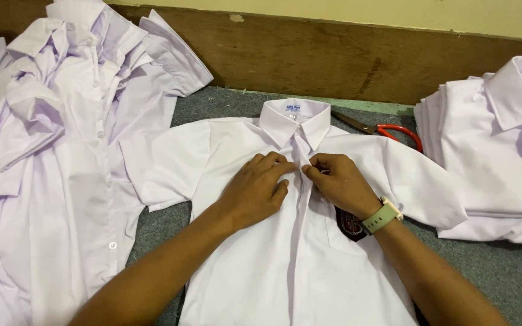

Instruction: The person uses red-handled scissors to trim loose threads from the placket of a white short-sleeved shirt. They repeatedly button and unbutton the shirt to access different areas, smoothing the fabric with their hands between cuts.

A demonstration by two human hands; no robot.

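Your left hand (260,187) and right hand (339,181) meet at the button placket of the white shirt (273,259), which lies flat and face up on the grey felt desk (502,271), collar toward the wall. Both hands are nearly closed, fingertips pinching the two front edges together just below the collar (295,121); whether a button sits between them I cannot tell.

The likely slip is a mismatch: if you pair a button with the wrong hole, the front will pucker and the collar points will sit uneven. Pulling the placket sideways could also drag the spread sleeves and wrinkle the chest pocket near the dark badge (350,223) under your right wrist.

The red-handled scissors (388,130) lie just beside the shirt's shoulder, partly under the sleeve, so a snag is possible if the cloth shifts. The loose heap of shirts (61,151) at your left overlaps the sleeve edge, and the folded stack (502,151) touches the other.
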